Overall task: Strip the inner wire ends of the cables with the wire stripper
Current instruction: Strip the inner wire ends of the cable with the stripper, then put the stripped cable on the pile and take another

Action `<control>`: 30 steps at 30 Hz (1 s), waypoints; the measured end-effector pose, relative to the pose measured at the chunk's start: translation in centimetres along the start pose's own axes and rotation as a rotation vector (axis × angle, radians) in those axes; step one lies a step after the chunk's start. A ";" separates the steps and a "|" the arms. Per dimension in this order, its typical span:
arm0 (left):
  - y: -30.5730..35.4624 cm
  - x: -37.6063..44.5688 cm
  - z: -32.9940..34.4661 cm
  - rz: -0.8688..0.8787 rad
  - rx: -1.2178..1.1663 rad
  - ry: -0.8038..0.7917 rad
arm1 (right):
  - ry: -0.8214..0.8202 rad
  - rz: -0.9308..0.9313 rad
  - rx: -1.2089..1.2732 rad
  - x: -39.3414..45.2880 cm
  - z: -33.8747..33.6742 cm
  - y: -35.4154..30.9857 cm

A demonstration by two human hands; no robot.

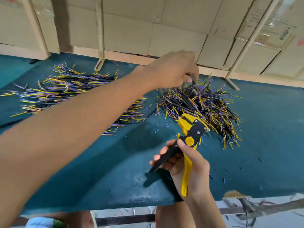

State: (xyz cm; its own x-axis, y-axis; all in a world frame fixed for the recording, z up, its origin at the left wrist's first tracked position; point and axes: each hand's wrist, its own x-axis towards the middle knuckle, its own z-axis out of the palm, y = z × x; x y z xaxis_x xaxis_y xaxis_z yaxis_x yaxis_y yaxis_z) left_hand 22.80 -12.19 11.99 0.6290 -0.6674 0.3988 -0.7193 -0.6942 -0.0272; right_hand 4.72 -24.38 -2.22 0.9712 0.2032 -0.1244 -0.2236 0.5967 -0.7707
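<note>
right hand (189,163) gripping yellow-black wire stripper (189,137)

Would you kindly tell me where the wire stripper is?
The wire stripper is lower right, gripped by the right hand, beside the right-hand cable pile.

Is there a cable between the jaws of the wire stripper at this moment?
No, the wire stripper in the right hand has nothing in its jaws, while the left hand pinches a cable at the far pile.

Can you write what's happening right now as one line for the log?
left hand: pinching cable from right pile | right hand: gripping wire stripper | stripping: not begun
</note>
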 end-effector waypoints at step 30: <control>-3.4 -10.3 5.6 -0.512 0.052 -0.411 | -0.033 -0.019 -0.034 0.3 -0.8 0.4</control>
State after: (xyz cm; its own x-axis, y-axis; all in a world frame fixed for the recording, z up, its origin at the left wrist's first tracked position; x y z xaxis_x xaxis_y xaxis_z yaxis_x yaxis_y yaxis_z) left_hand 20.41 -4.44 2.80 0.9568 -0.2907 -0.0095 -0.2904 -0.9566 0.0245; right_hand 5.02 -24.68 -3.11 0.9718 0.2181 -0.0893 -0.2017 0.5738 -0.7938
